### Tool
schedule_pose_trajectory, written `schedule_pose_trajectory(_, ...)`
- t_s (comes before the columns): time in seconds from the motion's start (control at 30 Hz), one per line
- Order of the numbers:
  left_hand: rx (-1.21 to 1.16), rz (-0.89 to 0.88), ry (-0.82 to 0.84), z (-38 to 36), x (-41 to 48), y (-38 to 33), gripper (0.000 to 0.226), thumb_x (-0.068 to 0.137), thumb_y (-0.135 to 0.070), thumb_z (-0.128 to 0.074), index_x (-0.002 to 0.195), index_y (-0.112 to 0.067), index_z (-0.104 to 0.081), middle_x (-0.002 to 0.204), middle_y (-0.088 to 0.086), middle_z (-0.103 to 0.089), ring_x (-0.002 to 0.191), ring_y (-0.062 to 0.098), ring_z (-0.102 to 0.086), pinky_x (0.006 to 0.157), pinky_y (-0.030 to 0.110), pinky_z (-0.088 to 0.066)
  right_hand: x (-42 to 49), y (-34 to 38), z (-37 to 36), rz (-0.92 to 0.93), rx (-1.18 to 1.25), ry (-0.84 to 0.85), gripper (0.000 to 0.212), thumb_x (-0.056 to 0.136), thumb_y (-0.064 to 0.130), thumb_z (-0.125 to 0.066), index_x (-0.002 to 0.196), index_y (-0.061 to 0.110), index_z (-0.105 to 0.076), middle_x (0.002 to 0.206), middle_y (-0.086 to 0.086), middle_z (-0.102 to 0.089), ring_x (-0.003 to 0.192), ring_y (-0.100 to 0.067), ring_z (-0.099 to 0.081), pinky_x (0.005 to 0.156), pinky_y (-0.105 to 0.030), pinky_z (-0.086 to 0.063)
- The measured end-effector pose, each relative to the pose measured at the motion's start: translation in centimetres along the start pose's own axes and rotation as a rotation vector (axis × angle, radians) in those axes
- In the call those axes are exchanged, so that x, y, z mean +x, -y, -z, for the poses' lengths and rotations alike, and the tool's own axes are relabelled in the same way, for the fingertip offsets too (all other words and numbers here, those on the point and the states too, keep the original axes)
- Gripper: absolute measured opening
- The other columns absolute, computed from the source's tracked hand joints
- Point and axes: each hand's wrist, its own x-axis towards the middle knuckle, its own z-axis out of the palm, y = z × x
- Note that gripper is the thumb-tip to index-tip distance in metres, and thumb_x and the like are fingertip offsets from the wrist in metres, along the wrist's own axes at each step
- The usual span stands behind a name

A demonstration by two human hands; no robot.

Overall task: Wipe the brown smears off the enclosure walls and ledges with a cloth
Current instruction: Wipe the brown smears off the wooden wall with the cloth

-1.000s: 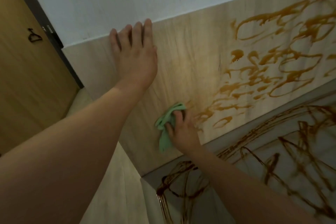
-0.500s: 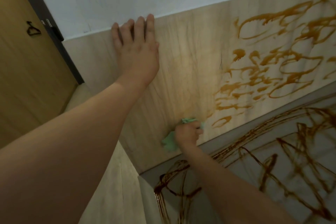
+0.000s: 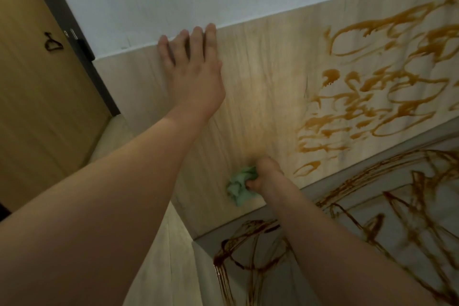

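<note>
Right hand (image 3: 265,176) clenched round the crumpled green cloth (image 3: 239,187), pressing it to the wood-grain panel (image 3: 260,82) near its lower edge. Left hand (image 3: 193,74) is flat on the panel's upper part, fingers straight, tips at its top edge. Brown smears (image 3: 372,77) cover the panel's right half. Darker streaks (image 3: 223,253) cross the grey ledge (image 3: 308,195) below the panel. The cloth is blurred, probably mid-rub.

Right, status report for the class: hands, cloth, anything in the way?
Left hand flat on the wood wall. Right hand grips the green cloth low on it. Brown smears right of cloth and on the ledge. Nothing in the way.
</note>
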Motion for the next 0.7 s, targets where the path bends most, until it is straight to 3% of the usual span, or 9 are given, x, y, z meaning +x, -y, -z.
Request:
schedule_pose_trajectory(0.07, -0.009, 0.004, 0.001, 0.1, 0.0, 0.0, 0.064, 0.103, -0.030, -0.043, 0.160, -0.011, -0.024, 0.155, 0.015, -0.036, 0.141, 0.042, -0.031, 0.123, 0.063, -0.007, -1.5, 2.0, -1.2, 0.038, 0.052, 0.029, 0.035, 0.101, 0.016, -0.050, 0.134, 0.005, -0.051, 0.119, -0.021, -0.059, 0.099, -0.044, -0.063, 0.051, -0.053, -0.058)
schedule_pose_trajectory(0.13, -0.011, 0.010, 0.003, 0.3, 0.2, 0.0, 0.064, 0.102, -0.030, -0.044, 0.160, -0.011, -0.026, 0.155, 0.015, -0.037, 0.141, 0.042, -0.032, 0.123, 0.064, -0.009, -3.4, 4.5, -2.2, 0.168, 0.102, 0.035, 0.039, 0.099, 0.013, -0.050, 0.136, 0.007, -0.042, 0.125, -0.020, -0.058, 0.103, -0.041, -0.064, 0.061, -0.057, -0.061)
schedule_pose_trajectory(0.23, -0.006, 0.012, 0.027, 0.5, 0.4, -0.2, 0.065, 0.101, -0.029, -0.045, 0.160, -0.010, -0.025, 0.154, 0.016, -0.038, 0.140, 0.043, -0.033, 0.123, 0.065, -0.010, -6.0, 7.5, -2.7, 0.575, -0.003, -0.123, 0.043, 0.099, 0.019, -0.050, 0.140, 0.019, -0.038, 0.138, -0.013, -0.048, 0.094, -0.027, -0.060, 0.086, -0.041, -0.056)
schedule_pose_trajectory(0.3, 0.015, 0.025, 0.052, 0.6, 0.5, -0.5, 0.066, 0.101, -0.029, -0.045, 0.160, -0.010, -0.023, 0.153, 0.017, -0.036, 0.140, 0.044, -0.031, 0.123, 0.065, -0.010, -6.5, 7.8, -2.7, 0.837, -0.158, -0.184, 0.039, 0.105, 0.027, -0.051, 0.143, 0.025, -0.039, 0.136, -0.011, -0.038, 0.081, -0.015, -0.053, 0.084, -0.031, -0.046)
schedule_pose_trajectory(0.37, 0.021, 0.041, 0.092, 1.1, 0.5, -0.8, 0.068, 0.099, -0.026, -0.048, 0.160, -0.010, -0.023, 0.153, 0.017, -0.035, 0.140, 0.043, -0.030, 0.123, 0.066, -0.010, -6.6, 7.8, -2.2, 0.927, -0.263, -0.205, 0.040, 0.107, 0.030, -0.050, 0.144, 0.025, -0.037, 0.136, -0.014, -0.032, 0.077, -0.014, -0.050, 0.083, -0.027, -0.042)
schedule_pose_trajectory(0.47, -0.015, 0.076, 0.136, 2.3, 1.2, -1.4, 0.072, 0.092, -0.021, -0.055, 0.157, -0.011, -0.027, 0.149, 0.016, -0.036, 0.136, 0.042, -0.030, 0.121, 0.065, -0.010, -6.4, 8.3, -1.8, 0.953, -0.367, -0.259, 0.045, 0.106, 0.031, -0.051, 0.148, 0.026, -0.034, 0.141, -0.018, -0.029, 0.103, -0.034, -0.057, 0.092, -0.031, -0.044)
schedule_pose_trajectory(0.57, -0.062, 0.073, 0.186, 3.6, 2.0, -2.6, 0.079, 0.086, -0.011, -0.053, 0.159, -0.013, -0.021, 0.156, 0.012, -0.026, 0.141, 0.039, -0.024, 0.122, 0.063, -0.009, -7.4, 10.1, -2.1, 1.124, -0.573, -0.346, 0.056, 0.105, 0.033, -0.050, 0.157, 0.031, -0.029, 0.158, -0.020, -0.019, 0.136, -0.042, -0.034, 0.109, -0.042, -0.034)
schedule_pose_trajectory(0.7, -0.088, -0.019, 0.202, 4.3, 3.8, -5.9, 0.084, 0.090, -0.009, -0.048, 0.164, -0.018, -0.009, 0.163, 0.008, -0.017, 0.148, 0.035, -0.016, 0.123, 0.058, -0.007, -8.0, 14.9, -1.9, 1.326, -0.941, -0.375, 0.061, 0.109, 0.040, -0.037, 0.164, 0.038, -0.010, 0.173, -0.013, 0.007, 0.156, -0.043, -0.003, 0.126, -0.052, -0.011)
